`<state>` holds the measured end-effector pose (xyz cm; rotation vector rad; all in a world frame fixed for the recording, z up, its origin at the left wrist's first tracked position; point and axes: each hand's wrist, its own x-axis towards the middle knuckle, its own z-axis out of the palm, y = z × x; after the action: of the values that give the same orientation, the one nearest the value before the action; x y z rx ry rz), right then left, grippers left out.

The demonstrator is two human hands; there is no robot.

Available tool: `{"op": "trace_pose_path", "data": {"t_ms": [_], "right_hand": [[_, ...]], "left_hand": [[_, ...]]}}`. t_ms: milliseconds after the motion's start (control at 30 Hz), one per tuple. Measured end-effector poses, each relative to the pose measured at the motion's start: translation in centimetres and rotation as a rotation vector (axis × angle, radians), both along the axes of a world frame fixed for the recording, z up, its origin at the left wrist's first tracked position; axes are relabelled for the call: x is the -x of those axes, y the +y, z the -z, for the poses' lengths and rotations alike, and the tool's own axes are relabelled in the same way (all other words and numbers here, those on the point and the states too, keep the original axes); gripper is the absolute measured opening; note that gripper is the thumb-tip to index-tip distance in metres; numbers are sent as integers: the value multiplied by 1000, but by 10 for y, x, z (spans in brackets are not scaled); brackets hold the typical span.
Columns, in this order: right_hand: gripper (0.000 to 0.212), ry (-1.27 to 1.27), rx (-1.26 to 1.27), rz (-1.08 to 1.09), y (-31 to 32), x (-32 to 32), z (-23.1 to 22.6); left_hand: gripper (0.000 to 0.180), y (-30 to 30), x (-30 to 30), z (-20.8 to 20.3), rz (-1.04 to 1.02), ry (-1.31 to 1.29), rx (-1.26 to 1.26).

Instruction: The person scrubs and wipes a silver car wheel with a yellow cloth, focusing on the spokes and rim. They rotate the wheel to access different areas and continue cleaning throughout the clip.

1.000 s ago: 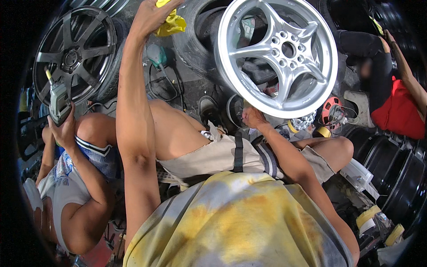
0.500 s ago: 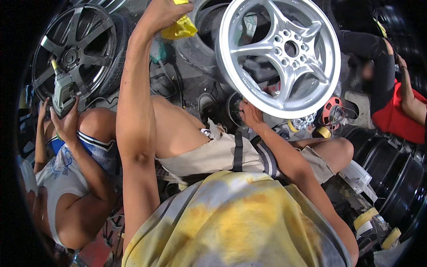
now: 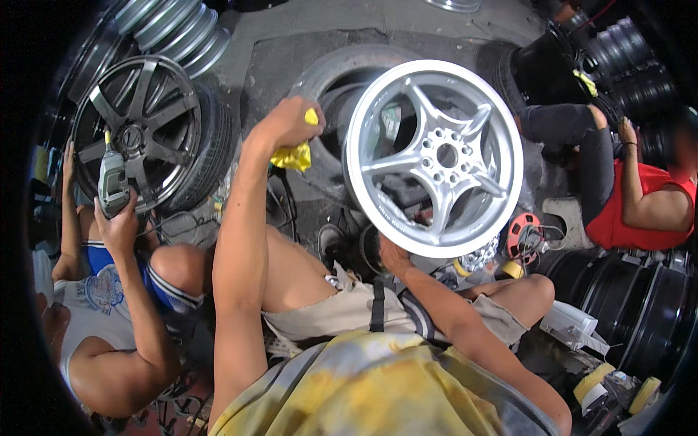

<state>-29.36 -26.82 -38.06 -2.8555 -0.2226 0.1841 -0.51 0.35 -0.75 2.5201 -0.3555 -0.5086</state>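
A silver five-spoke wheel [image 3: 403, 166] stands tilted in front of me, its face turned toward me. My left hand [image 3: 291, 123] is raised beside the wheel's left edge, apart from it, with its fingers closed on a crumpled yellow cloth [image 3: 292, 157]. My right hand [image 3: 393, 256] is at the wheel's lower left rim and grips it there; the rim hides part of its fingers. Behind the wheel, a tire [image 3: 320, 80] lies flat on the floor.
On the left, a co-worker holds a grey power tool [image 3: 113, 182] against a dark wheel [image 3: 138, 131]. Another person in a red top [image 3: 632, 211] sits at the right. A red reel [image 3: 524, 236], yellow tape rolls [image 3: 592, 385] and black rims [image 3: 618, 298] lie at my right.
The view has shifted up, so everything sits lower in the picture. My left hand has come nearer to the wheel with the yellow cloth. My right hand stays at the rim.
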Motion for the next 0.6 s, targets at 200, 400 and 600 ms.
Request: {"op": "trace_pose_path", "data": {"t_ms": [200,400,600], "right_hand": [[52,-588,544,-360,-7,-7,-15],[55,295,195,-111,0,-11,-67],[59,128,375,-217,-9,3,-27]], "left_hand": [[23,0,-4,14,9,-30,-27],[25,4,-7,0,63,29,-38],[23,-6,-9,9,41,60,-45]]}}
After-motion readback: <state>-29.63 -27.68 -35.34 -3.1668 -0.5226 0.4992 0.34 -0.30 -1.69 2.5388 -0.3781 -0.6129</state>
